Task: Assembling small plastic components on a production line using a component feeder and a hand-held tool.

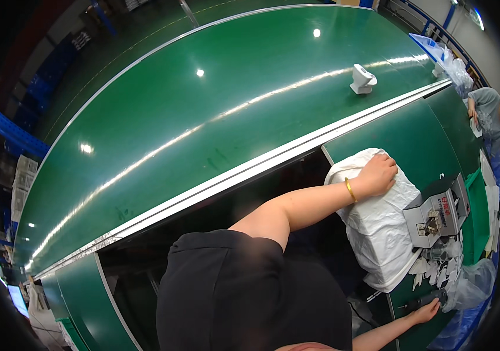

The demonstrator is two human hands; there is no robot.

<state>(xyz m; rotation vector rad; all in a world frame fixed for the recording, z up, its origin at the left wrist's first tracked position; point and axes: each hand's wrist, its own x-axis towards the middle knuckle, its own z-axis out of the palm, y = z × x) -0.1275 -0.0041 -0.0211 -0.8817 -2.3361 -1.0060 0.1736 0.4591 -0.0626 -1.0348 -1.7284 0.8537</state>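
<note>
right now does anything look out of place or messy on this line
Mostly tidy. A lone small white part sits by itself on the green conveyor belt. Small white pieces lie scattered loosely beside the grey machine. The left hand rests on a crumpled white sack; the right hand touches a dark tool.

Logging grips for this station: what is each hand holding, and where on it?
The left hand rests on top of the white sack, not gripping it. The right hand touches the end of a dark tool; grip unclear.
</note>
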